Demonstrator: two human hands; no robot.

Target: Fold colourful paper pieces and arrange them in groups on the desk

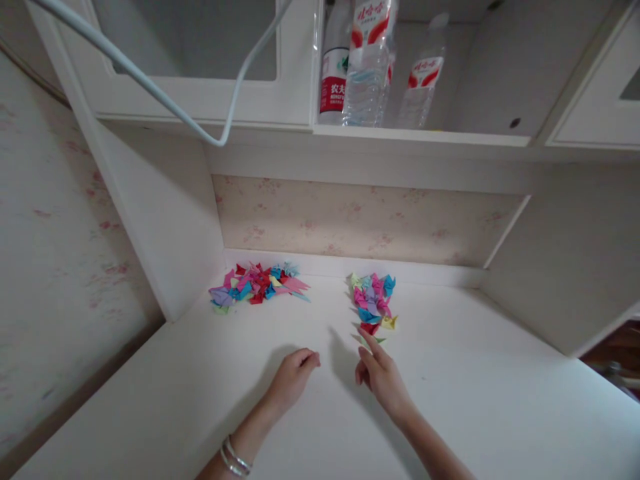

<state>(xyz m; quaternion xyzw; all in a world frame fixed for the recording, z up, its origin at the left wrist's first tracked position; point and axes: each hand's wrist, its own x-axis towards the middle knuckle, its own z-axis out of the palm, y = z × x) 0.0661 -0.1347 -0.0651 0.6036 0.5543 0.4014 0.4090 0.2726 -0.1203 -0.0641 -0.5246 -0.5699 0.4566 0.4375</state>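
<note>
My left hand [296,375] is curled into a fist above the white desktop, with nothing showing in it. My right hand [379,375] has its index finger stretched out and its other fingers curled in. That fingertip is at a red folded-paper crane [369,328]; whether it presses on it I cannot tell. A light green paper crane [374,341] lies beside the same finger, partly hidden. Just beyond are a yellow crane [389,323], a blue crane [369,315] and a cluster of pink, purple and blue cranes [373,293].
A larger heap of coloured folded paper [260,283] lies at the back left of the white desktop [320,427]. Overhead, plastic bottles [369,67] stand in an open cabinet. A white cable [220,141] hangs down at the upper left. Side panels [145,220] bound the desk.
</note>
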